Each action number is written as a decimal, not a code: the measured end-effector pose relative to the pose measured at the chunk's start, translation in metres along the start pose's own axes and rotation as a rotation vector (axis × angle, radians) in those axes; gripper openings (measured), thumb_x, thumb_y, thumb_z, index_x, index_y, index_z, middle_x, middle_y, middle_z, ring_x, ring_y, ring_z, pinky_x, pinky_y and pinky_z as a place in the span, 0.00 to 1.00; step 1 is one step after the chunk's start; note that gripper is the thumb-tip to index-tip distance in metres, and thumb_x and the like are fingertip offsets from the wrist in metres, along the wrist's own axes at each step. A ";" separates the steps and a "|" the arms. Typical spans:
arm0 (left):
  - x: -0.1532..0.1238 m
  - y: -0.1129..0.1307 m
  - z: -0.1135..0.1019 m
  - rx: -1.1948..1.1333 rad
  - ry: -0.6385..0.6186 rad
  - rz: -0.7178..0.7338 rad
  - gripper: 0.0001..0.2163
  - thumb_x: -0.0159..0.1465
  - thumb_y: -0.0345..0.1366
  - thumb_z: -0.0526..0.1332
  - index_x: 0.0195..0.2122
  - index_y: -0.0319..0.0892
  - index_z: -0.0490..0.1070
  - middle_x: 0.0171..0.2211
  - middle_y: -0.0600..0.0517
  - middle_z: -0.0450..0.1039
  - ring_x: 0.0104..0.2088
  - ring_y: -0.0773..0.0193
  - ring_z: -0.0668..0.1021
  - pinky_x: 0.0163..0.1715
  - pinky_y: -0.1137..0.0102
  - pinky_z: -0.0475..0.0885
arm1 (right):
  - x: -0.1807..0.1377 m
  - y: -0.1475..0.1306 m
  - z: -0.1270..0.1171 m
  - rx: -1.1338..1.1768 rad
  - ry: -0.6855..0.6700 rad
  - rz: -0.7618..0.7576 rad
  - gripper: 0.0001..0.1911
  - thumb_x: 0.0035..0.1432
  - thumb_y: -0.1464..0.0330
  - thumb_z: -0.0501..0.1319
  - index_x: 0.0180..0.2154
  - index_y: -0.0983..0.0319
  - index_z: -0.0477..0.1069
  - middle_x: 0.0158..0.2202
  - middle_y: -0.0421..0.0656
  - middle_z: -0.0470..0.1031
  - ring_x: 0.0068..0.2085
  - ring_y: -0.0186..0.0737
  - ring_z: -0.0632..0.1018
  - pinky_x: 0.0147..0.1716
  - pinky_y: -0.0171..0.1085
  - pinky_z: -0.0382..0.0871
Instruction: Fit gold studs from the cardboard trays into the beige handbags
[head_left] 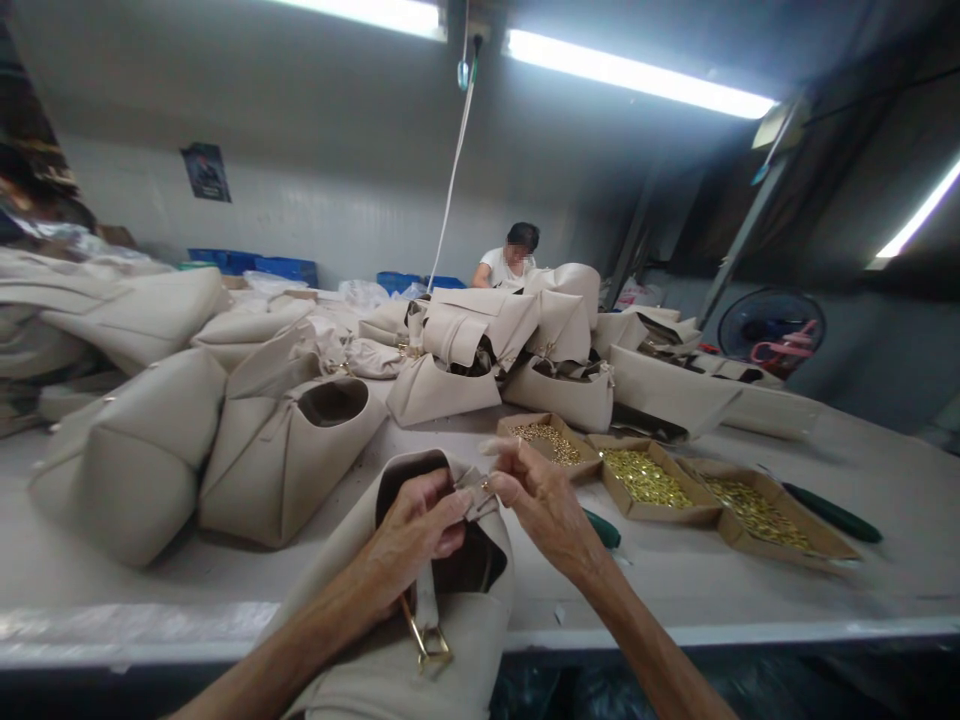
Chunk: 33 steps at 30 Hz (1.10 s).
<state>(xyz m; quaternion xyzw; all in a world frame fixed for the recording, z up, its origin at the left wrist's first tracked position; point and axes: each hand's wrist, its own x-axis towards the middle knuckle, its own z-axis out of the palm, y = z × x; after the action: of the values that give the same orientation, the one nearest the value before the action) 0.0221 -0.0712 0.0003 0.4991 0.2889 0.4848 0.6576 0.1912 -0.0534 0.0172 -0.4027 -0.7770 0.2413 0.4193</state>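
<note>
A beige handbag leans against the table's front edge, its dark opening facing up. My left hand is closed on a beige leather tab at the bag's rim, thumb on top. A small gold stud shows at the tab, by the thumb and forefinger of my right hand. That hand is pinched at the stud; whether it grips the stud or only touches it is hard to see. Below my left hand a strap with a gold buckle hangs over the bag's front.
Cardboard trays of small gold parts stand to the right: studs, then two with other pieces. Green-handled tools lie beside them. More beige bags crowd the left and back. A person works across the table.
</note>
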 end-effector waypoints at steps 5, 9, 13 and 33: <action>0.002 -0.002 -0.002 -0.031 0.014 -0.011 0.20 0.50 0.49 0.69 0.34 0.36 0.71 0.25 0.56 0.62 0.19 0.78 0.56 0.16 0.79 0.48 | -0.001 0.000 -0.006 0.077 -0.015 -0.033 0.07 0.59 0.65 0.60 0.36 0.62 0.71 0.32 0.39 0.72 0.34 0.34 0.72 0.35 0.33 0.65; 0.001 0.001 0.000 -0.031 0.024 -0.010 0.19 0.51 0.47 0.68 0.32 0.36 0.70 0.24 0.58 0.60 0.18 0.79 0.55 0.16 0.79 0.46 | 0.005 -0.003 -0.004 -0.028 -0.040 -0.082 0.08 0.58 0.69 0.62 0.26 0.63 0.70 0.26 0.38 0.71 0.30 0.33 0.71 0.32 0.32 0.62; 0.001 0.003 0.002 -0.015 0.048 -0.013 0.19 0.49 0.48 0.69 0.29 0.36 0.68 0.23 0.58 0.59 0.18 0.79 0.56 0.16 0.78 0.48 | 0.009 -0.006 0.004 -0.080 0.021 -0.026 0.09 0.55 0.69 0.63 0.24 0.63 0.67 0.24 0.37 0.70 0.27 0.33 0.69 0.28 0.32 0.60; 0.003 0.007 -0.001 0.038 0.048 0.033 0.19 0.49 0.48 0.68 0.27 0.38 0.65 0.19 0.60 0.56 0.16 0.79 0.55 0.15 0.77 0.45 | 0.013 -0.009 0.006 -0.161 0.040 -0.008 0.14 0.63 0.60 0.55 0.29 0.63 0.66 0.25 0.38 0.69 0.27 0.33 0.69 0.29 0.32 0.59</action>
<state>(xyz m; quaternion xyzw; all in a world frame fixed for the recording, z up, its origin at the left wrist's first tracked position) 0.0196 -0.0681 0.0068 0.5045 0.3055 0.5017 0.6328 0.1783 -0.0478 0.0267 -0.4368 -0.7870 0.1685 0.4018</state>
